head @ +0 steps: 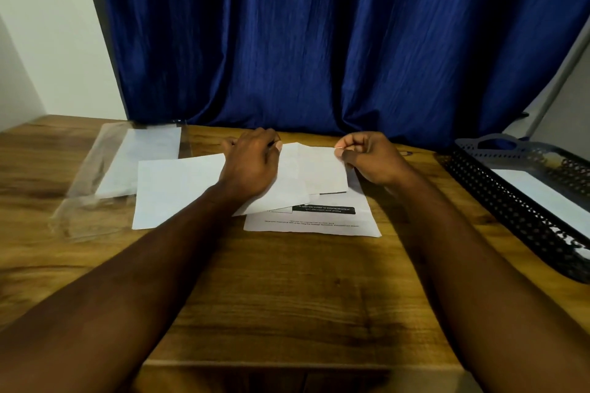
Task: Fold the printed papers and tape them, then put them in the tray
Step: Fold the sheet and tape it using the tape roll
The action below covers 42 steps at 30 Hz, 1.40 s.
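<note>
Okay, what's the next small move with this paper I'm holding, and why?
Probably draw the right hand, which pinches the folded paper at its far right corner, toward the left hand to finish the fold and crease it. The left hand rests on that paper, pinning it, and I see no tape on it.

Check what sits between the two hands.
Head view: the folded white paper fills the gap. The left hand rests on its left part; the right hand pinches its far right corner.
</note>
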Tool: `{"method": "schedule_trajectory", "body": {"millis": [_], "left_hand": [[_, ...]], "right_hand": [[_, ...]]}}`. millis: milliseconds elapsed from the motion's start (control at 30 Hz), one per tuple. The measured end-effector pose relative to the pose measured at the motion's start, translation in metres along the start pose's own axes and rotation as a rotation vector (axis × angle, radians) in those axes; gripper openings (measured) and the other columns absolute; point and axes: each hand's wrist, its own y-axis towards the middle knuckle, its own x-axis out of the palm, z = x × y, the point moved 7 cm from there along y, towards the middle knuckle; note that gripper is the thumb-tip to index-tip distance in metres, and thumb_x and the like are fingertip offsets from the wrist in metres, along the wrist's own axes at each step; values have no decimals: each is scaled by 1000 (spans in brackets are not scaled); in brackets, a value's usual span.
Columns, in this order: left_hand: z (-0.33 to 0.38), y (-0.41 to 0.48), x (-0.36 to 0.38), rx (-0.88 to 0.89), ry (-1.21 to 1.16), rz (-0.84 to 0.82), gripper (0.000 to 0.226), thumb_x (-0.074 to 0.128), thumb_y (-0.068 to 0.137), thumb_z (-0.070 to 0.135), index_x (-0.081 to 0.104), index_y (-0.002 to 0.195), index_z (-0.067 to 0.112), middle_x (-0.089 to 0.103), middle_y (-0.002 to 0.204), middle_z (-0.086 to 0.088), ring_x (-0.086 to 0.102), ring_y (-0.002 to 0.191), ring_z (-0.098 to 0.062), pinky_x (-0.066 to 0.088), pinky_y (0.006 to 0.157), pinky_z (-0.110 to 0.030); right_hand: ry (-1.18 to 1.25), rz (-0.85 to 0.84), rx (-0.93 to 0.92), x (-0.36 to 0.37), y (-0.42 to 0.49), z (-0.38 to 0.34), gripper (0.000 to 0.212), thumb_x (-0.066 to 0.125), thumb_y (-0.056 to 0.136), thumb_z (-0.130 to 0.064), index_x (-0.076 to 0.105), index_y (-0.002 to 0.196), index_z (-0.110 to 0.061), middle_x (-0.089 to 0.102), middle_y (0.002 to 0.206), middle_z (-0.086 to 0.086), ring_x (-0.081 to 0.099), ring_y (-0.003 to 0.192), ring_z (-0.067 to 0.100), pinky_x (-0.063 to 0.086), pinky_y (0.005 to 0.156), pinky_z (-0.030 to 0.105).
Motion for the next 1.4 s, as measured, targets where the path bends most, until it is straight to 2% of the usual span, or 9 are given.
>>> {"method": "schedule_trajectory", "body": {"millis": [200, 500, 567, 700, 833, 967, 1067, 1200, 1400], "left_hand": [[1, 2, 1, 21, -14, -34, 19, 48, 108, 20, 64, 103, 12, 64, 101, -5, 56, 101, -26, 42, 96, -54], [9, 2, 6, 28, 26, -37, 17, 48, 107, 21, 64, 109, 17, 65, 109, -4, 56, 103, -23, 45, 96, -51], [9, 1, 6, 25, 32, -41, 17, 48, 107, 20, 65, 110, 16, 66, 109, -5, 56, 103, -23, 47, 95, -52], [9, 0, 5, 15, -13, -44, 17, 48, 109, 21, 64, 108, 15, 64, 106, -4, 55, 101, -21, 47, 95, -52], [11, 0, 4, 14, -27, -48, 17, 48, 109, 20, 64, 109, 15, 63, 106, -3, 54, 101, -20, 46, 97, -53], [11, -1, 3, -4, -46, -53, 17, 48, 109, 18, 64, 109, 12, 63, 104, -4, 56, 101, -22, 46, 98, -54], [12, 0, 3, -9, -53, -54, 17, 48, 109, 19, 64, 108, 13, 63, 104, -3, 56, 101, -22, 46, 97, -55], [13, -1, 4, -8, -49, -58, 16, 48, 109, 19, 63, 109, 14, 63, 105, -4, 56, 101, -21, 46, 99, -55], [12, -2, 1, 8, -62, -37, 16, 47, 109, 21, 61, 102, 18, 61, 93, 4, 57, 91, -18, 47, 95, -55]], "right_hand": [[99, -43, 29, 13, -4, -1, 7, 74, 99, -13, 78, 104, -14, 78, 91, -2, 68, 73, 6, 56, 67, 16], [207, -14, 65, 40, -12, -13, 9, 77, 95, -7, 81, 94, -15, 79, 81, 5, 67, 61, 8, 55, 57, 19], [244, -4, 49, 50, -14, -13, 9, 76, 94, -3, 80, 94, -11, 75, 74, 0, 64, 60, 5, 53, 57, 18], [227, 18, 28, 52, -13, -14, 11, 77, 94, -5, 78, 97, -16, 77, 88, -5, 67, 67, -7, 52, 60, 10], [357, -46, 195, 57, -15, -3, 32, 78, 93, -2, 63, 112, -24, 75, 70, -2, 64, 55, 5, 53, 55, 21], [454, -27, 232, 60, -16, 0, 51, 83, 87, 1, 57, 122, -27, 77, 95, 15, 64, 65, 17, 58, 71, 37], [478, 9, 228, 61, -14, -2, 57, 90, 82, -5, 58, 125, -24, 79, 104, 16, 75, 77, 17, 60, 65, 29], [528, 35, 263, 67, -13, -1, 55, 93, 77, -5, 61, 119, -21, 78, 103, 16, 79, 86, 22, 63, 69, 33], [527, -61, 310, 71, -17, 1, 44, 87, 86, -7, 64, 122, -12, 75, 118, 29, 63, 88, 31, 57, 73, 45]]}}
